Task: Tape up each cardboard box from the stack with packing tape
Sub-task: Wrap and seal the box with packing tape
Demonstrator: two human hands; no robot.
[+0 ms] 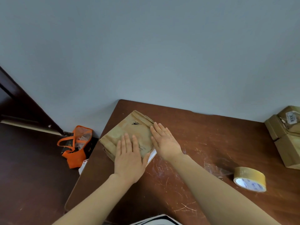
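— Holding anything?
— No. My left hand and right hand lie flat on the box, fingers straight, at the left corner of the desk. The tape roll lies to the right. The label on the stacked boxes looks like "3006".

A scratched brown table carries a cardboard box near its left edge, a tape roll, and stacked boxes far right.

Round white label on the top box of the stack at the right edge, dark sideways digits reading roughly "3006", blue print on the tape roll core too small to read, gold marks on the orange bag illegible
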